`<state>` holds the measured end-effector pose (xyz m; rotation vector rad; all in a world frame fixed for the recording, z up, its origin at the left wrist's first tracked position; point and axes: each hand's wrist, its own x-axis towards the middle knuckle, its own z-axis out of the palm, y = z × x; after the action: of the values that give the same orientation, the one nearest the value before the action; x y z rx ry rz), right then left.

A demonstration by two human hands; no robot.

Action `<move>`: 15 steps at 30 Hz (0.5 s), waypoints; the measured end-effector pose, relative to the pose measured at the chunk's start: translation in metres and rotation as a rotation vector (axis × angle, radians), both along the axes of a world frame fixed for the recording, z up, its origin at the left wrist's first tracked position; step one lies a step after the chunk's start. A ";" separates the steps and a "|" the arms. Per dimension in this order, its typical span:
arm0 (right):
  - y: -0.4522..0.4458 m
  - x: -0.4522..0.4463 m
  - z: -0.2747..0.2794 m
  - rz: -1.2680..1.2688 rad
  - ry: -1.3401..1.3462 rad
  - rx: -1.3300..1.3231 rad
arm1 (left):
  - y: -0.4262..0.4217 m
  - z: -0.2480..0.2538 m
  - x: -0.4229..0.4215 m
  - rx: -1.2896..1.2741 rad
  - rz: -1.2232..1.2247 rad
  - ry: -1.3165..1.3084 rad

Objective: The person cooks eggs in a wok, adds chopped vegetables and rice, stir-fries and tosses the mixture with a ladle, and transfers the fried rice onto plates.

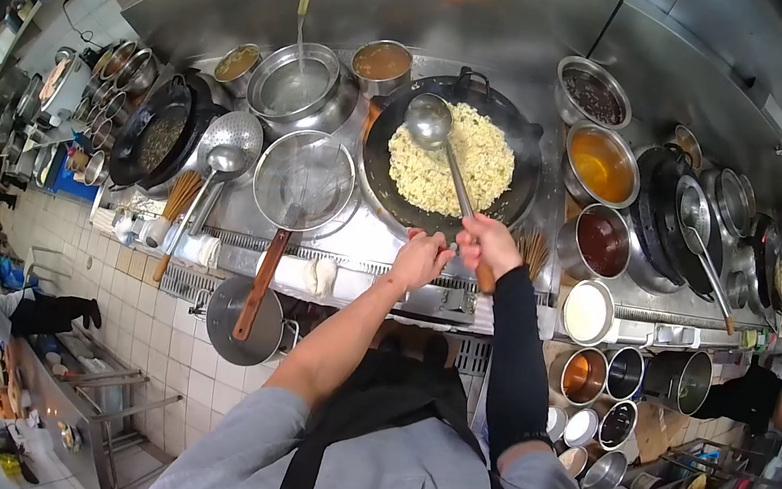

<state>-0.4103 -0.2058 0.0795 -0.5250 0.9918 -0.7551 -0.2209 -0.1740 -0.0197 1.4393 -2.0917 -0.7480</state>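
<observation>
A large black wok [384,178] on the stove holds pale yellow fried rice [453,168]. My right hand [489,246] is wrapped round the handle of a metal ladle [430,121], whose bowl rests over the upper left part of the rice. Beside it, my left hand [423,258] is at the wok's near edge with its fingers curled; what they grip, if anything, is too small to make out. To the left of the wok lies a round mesh strainer [304,181] with a wooden handle.
Left of the wok are a metal pot [298,89], a perforated skimmer [230,145] and a bamboo brush [180,198]. Bowls of orange liquid [603,165] and red sauce [602,243] stand to the right. Other people [16,315] work at both sides.
</observation>
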 end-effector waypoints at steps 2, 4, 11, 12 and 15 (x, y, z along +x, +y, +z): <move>-0.018 -0.005 -0.060 -0.051 -0.143 0.125 | 0.009 0.001 0.000 0.047 0.015 0.018; -0.017 0.013 -0.039 -0.021 0.244 -0.057 | 0.002 0.005 -0.001 0.023 0.016 0.016; 0.068 -0.083 -0.038 -0.190 -0.512 0.447 | 0.004 0.008 -0.003 -0.044 0.038 0.060; 0.064 -0.084 -0.046 -0.130 -0.220 0.235 | 0.005 0.013 -0.003 0.009 0.042 0.051; 0.084 -0.050 0.042 0.132 0.838 -0.373 | 0.004 0.008 -0.003 0.018 0.039 0.060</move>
<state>-0.4604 -0.1223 0.1217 -1.2826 1.5724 -0.6003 -0.2235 -0.1704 -0.0119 1.4457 -2.0110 -0.7864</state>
